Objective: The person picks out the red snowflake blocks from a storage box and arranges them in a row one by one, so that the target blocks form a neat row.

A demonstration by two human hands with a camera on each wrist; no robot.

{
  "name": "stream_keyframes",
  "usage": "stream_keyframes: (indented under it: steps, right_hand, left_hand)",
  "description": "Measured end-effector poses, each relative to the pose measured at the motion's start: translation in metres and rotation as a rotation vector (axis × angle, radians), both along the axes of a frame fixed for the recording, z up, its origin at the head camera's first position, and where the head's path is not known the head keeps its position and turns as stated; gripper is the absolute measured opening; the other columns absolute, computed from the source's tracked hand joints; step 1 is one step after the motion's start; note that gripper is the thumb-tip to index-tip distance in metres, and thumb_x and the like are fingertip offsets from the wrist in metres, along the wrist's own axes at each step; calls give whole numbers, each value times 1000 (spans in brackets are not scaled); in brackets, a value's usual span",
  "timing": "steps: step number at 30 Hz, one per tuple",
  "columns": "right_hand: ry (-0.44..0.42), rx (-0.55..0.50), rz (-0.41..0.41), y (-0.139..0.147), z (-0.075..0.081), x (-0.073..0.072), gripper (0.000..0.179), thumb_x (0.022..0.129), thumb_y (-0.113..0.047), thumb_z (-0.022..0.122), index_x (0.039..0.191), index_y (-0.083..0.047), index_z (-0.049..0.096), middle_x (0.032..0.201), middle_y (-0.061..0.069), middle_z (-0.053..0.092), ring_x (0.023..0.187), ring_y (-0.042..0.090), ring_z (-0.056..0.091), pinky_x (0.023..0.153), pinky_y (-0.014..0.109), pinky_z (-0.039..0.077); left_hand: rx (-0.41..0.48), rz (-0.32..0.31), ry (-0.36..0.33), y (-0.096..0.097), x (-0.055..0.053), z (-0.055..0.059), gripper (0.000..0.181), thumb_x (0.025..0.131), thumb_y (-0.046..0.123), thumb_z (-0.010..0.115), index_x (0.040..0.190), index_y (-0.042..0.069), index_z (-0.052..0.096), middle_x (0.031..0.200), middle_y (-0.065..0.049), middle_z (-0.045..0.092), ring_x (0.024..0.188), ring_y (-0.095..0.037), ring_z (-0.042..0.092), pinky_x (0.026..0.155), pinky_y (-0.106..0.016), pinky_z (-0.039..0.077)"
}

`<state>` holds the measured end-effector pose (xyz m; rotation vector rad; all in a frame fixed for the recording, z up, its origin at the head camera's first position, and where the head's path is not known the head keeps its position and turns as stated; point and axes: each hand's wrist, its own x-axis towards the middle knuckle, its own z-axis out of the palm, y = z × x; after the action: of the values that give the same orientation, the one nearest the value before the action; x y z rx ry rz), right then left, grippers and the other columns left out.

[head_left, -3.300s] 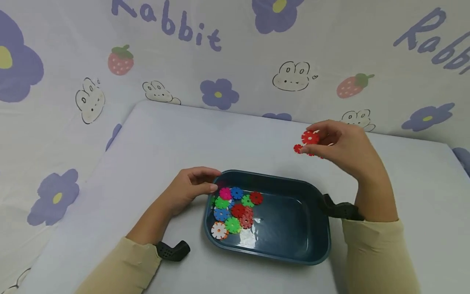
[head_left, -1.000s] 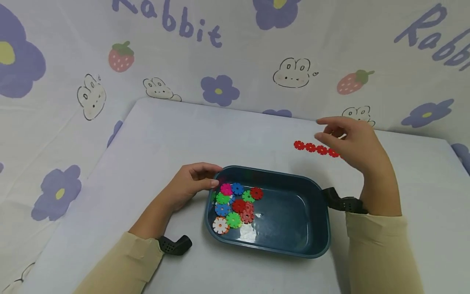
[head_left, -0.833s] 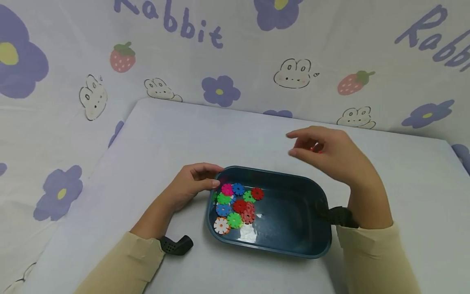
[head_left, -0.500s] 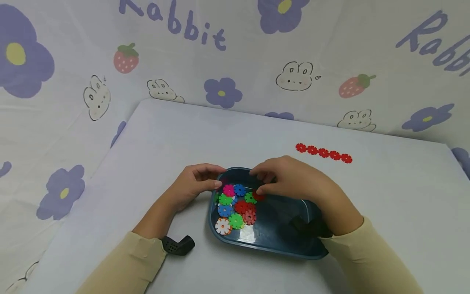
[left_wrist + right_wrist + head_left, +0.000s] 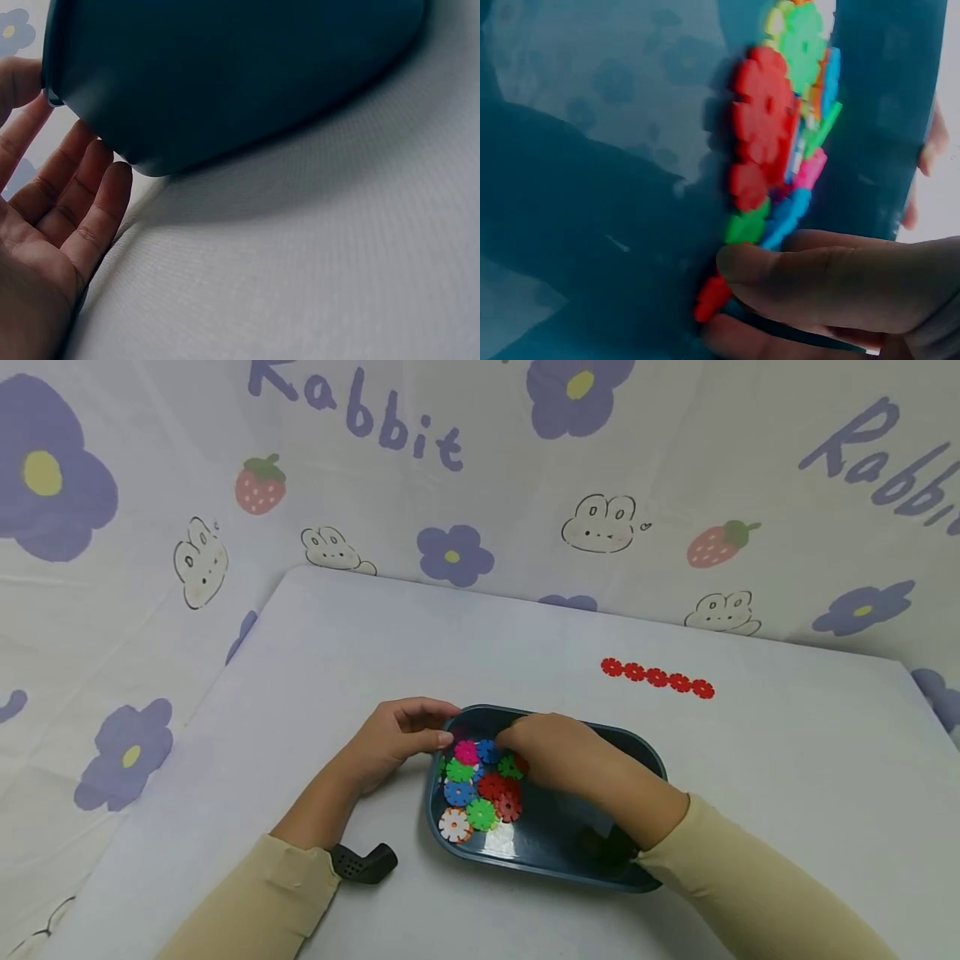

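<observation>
A dark blue-green plastic tub [image 5: 600,727] sits on the white table. My left hand [image 5: 393,735] holds its left end, thumb at the rim and fingertips against the outer wall [image 5: 225,90]. Snowflake discs in several colours, among them a white disc [image 5: 454,824] and a pink disc [image 5: 467,752], lie heaped at the tub's left side. My right hand [image 5: 570,756] reaches down into the tub at the right edge of this heap. In the right wrist view its thumb and a finger pinch a red snowflake disc [image 5: 711,298], beside a green disc [image 5: 748,223].
Beyond the tub, a chain of several joined red snowflake discs [image 5: 657,677] lies flat on the table [image 5: 420,635]. A patterned cloth [image 5: 517,485] hangs behind the table. A black wrist camera [image 5: 365,863] sits at the left sleeve.
My right hand set a red disc down at the chain's right end, let go, then came back down-left into the tub and took hold of another red disc. The left hand stays at the rim.
</observation>
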<state>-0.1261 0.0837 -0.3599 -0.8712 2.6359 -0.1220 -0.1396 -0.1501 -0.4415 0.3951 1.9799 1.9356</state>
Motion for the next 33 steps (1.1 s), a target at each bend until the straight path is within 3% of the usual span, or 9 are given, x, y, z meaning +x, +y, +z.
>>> stream_keyframes:
  steps: [6, 14, 22, 29, 33]
  right_hand:
    - [-3, -29, 40, -2, -8, -3, 38, 78, -11, 82, 115, -13, 73, 105, 5, 72, 97, 20, 66, 85, 36, 57]
    - [-219, -108, -49, -2, -17, -13, 31, 74, -19, 87, 101, -20, 72, 90, -6, 69, 80, 11, 62, 70, 27, 57]
    - [-372, -171, 8, -1, -23, -18, 19, 78, -20, 84, 91, -26, 71, 88, -9, 67, 76, 12, 61, 67, 26, 55]
    - [-687, -358, -12, 3, -19, -14, 21, 81, -16, 81, 102, -20, 75, 81, -1, 73, 68, 19, 70, 68, 32, 59]
    - [-816, -444, 29, 3, -14, -13, 23, 84, -12, 77, 107, -15, 74, 82, 6, 74, 73, 23, 73, 75, 34, 59]
  left_hand:
    - [0, 6, 5, -1, 0, 1, 35, 88, 16, 73, 121, 8, 67, 116, -8, 68, 100, -20, 62, 82, -28, 55]
    - [-10, 6, 5, -2, -1, 0, 35, 88, 17, 73, 122, 9, 67, 118, -7, 68, 102, -20, 63, 83, -28, 55]
    - [-21, 5, 2, -2, 0, 1, 35, 88, 18, 73, 122, 11, 68, 118, -7, 68, 102, -21, 62, 83, -29, 54]
    - [-19, 1, 5, 0, 2, 3, 35, 87, 19, 73, 121, 11, 68, 119, -7, 68, 103, -21, 62, 84, -29, 53]
    - [-23, 8, 7, 0, 2, 4, 35, 87, 19, 73, 121, 11, 68, 118, -7, 69, 103, -21, 62, 84, -29, 53]
